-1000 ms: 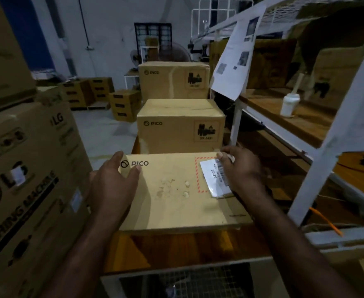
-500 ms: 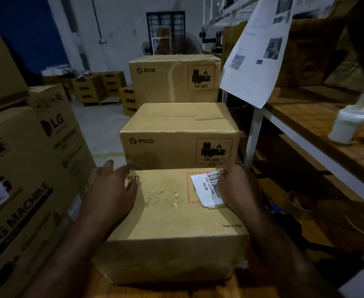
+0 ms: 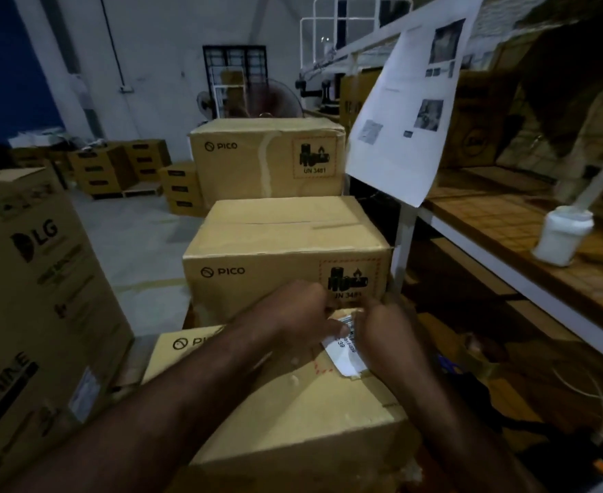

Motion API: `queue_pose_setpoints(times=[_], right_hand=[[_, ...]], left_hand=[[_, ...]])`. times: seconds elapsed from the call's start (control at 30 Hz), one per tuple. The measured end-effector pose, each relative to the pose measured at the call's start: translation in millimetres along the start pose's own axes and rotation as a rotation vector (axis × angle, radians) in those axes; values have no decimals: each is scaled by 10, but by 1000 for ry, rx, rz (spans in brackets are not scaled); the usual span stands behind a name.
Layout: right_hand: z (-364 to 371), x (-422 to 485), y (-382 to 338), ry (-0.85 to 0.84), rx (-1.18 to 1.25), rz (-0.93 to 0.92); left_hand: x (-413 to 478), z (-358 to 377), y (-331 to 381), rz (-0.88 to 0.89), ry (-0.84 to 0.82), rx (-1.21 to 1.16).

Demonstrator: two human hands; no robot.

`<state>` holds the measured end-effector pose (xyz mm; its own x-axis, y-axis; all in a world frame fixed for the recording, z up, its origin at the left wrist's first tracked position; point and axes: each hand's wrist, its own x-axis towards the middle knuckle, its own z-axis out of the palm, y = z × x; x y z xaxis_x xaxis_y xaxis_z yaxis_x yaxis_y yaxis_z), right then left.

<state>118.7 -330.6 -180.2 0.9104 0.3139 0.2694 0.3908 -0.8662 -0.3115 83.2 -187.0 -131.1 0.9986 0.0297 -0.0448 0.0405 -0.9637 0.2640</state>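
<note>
The single view comes from a wide-angle camera worn on the person's head, facing forward and tilted down along both forearms. It sits close above the nearest tan cardboard box point(image 3: 293, 421), whose white barcode label point(image 3: 346, 357) lies mid-frame where the left hand point(image 3: 293, 314) and right hand point(image 3: 389, 332) meet. Beyond, it looks over two more tan cardboard cartons point(image 3: 282, 243) toward the white back wall point(image 3: 157, 48). A big brown LG carton point(image 3: 36, 297) fills the left edge and a white metal rack with wooden shelves point(image 3: 488, 222) the right.

- Far box point(image 3: 268, 158): "PICO"; "UN 3481" under a battery mark.
- Middle box point(image 3: 286, 268): "PICO"; "UN 3481", first letter partly covered.
- Nearest box point(image 3: 293, 421): logo and "PI", the rest hidden.
- White sticker point(image 3: 344, 354): barcode, "39".
- Large left box point(image 3: 43, 279): "LG", "ACHINE".
</note>
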Motion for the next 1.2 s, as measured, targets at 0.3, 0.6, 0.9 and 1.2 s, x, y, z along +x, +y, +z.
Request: queue_pose_setpoints(times=[0.3,0.6,0.9,1.2], right_hand=[[-66,-74,-38,107,109,-79],[-136,-148,-58,140,216,-97],[-99,-123,-15,64,343,-92],[-103,-121,45,4,540,-25]], left_hand=[[-63,235,-169,153,277,-241],[-39,250,-160,189,339,-260],[-44,257,-102,176,288,-268],[-150,145,-90,196,197,-340]])
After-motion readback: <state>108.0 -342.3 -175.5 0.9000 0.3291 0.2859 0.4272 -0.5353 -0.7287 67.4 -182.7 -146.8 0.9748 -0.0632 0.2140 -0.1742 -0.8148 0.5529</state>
